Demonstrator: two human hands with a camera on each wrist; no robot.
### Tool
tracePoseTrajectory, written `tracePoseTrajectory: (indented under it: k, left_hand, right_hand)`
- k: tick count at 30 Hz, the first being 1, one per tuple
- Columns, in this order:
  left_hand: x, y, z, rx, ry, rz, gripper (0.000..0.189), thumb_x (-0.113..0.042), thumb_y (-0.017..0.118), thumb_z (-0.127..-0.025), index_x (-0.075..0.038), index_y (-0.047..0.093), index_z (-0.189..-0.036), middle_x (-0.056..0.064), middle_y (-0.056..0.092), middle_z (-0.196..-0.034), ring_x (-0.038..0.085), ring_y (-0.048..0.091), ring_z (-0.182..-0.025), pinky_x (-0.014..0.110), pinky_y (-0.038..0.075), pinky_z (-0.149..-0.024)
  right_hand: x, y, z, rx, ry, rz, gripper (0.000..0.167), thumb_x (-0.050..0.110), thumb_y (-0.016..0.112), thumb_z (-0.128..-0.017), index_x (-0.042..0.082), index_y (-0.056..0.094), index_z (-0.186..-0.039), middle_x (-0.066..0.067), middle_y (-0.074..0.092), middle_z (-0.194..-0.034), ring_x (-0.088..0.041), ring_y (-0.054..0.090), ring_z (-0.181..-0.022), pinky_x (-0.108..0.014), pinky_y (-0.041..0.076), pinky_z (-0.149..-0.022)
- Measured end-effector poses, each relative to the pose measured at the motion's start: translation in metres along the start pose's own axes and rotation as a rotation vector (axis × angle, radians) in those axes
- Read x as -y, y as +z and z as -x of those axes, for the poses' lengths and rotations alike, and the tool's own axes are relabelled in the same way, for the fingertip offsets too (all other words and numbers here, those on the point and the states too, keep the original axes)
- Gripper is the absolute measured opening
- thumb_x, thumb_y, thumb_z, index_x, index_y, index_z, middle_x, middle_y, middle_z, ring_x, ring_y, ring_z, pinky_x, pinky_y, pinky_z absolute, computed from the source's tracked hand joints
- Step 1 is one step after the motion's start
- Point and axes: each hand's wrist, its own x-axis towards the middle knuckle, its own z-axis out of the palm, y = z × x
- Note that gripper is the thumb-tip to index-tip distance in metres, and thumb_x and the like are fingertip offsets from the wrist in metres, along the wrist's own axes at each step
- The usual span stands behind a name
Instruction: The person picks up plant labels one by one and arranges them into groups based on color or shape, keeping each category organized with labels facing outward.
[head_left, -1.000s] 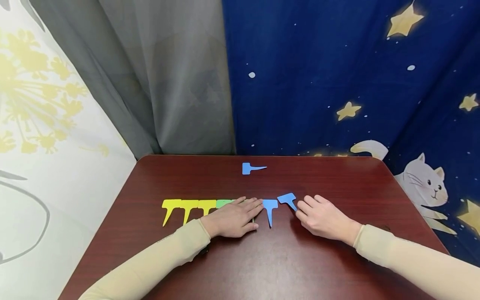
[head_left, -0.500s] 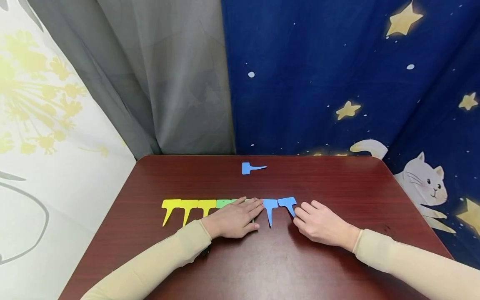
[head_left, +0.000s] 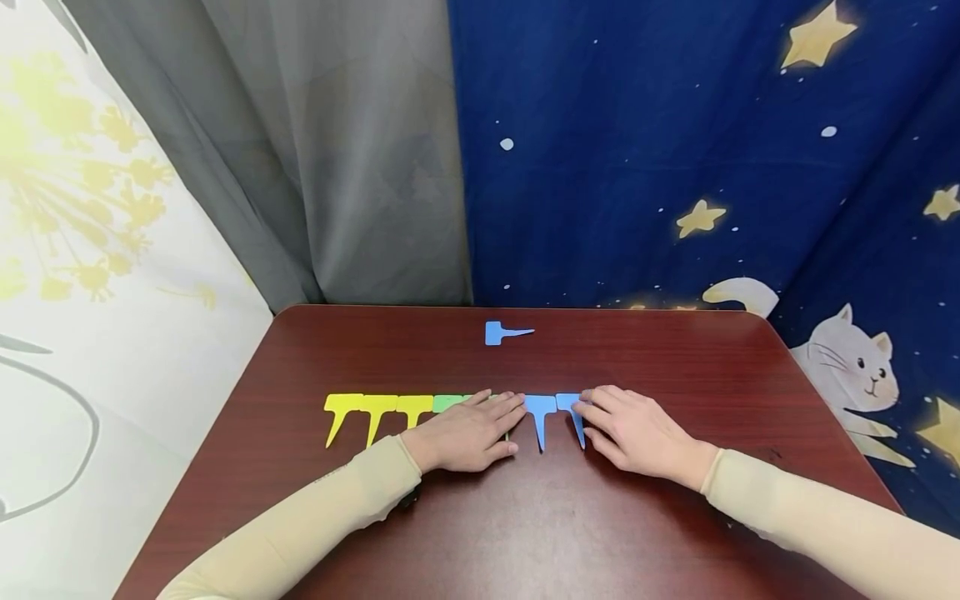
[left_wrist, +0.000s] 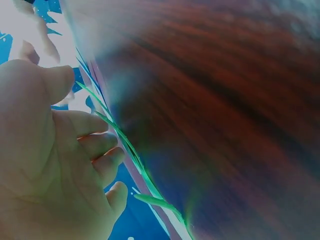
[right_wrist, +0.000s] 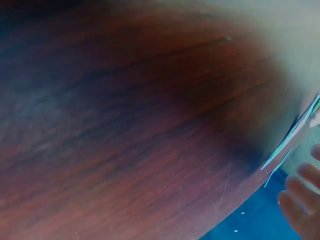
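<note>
T-shaped plastic plant labels form a row across the table in the head view, stems toward me. Three yellow labels (head_left: 344, 403) lie at the left, followed by green labels (head_left: 447, 403), mostly covered by my left hand (head_left: 468, 433). That hand rests flat with its fingers stretched out. To its right lies a blue label (head_left: 540, 405), with another blue label (head_left: 567, 402) right beside it. Fingers of my right hand (head_left: 637, 432) touch this last one, extended over its right edge. In the left wrist view, green label stems (left_wrist: 155, 201) show edge-on near the fingers.
Farther back on the dark red-brown table (head_left: 375, 342) lies a lone blue label (head_left: 492, 333), its stem pointing right. Beyond the table's far edge hang a grey curtain (head_left: 375, 167) and a dark blue star-patterned curtain (head_left: 585, 167).
The rightmost blue label has turned straighter and come into line with the row. My right hand has let go of its stem and spread its fingers over it. The left hand stays put.
</note>
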Motion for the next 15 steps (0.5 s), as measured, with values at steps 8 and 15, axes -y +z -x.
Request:
tracePoseTrajectory:
  k: [8, 15]
  left_hand:
    - [-0.0004, -0.0013, 0.0, 0.01, 0.003, 0.009, 0.067, -0.053, 0.032, -0.107, -0.012, 0.028, -0.16, 0.003, 0.022, -0.166, 0.019, 0.02, -0.152, 0.045, 0.016, -0.122]
    - [0.0003, -0.0001, 0.0002, 0.009, 0.002, 0.009, 0.067, -0.053, 0.032, -0.107, -0.012, 0.029, -0.16, 0.003, 0.022, -0.166, 0.018, 0.02, -0.152, 0.044, 0.016, -0.122]
  right_hand:
    - [-0.0046, 0.0077, 0.0036, 0.16, 0.093, -0.094, 0.046, 0.033, 0.065, -0.097, 0.01, 0.063, -0.137, -0.01, 0.055, -0.144, -0.026, 0.052, -0.132, -0.045, 0.047, -0.105]
    - [-0.0037, 0.0087, 0.0061, 0.187, 0.088, -0.1, 0.046, 0.033, 0.063, -0.098, 0.012, 0.062, -0.139, -0.01, 0.055, -0.144, -0.027, 0.052, -0.131, -0.047, 0.046, -0.105]
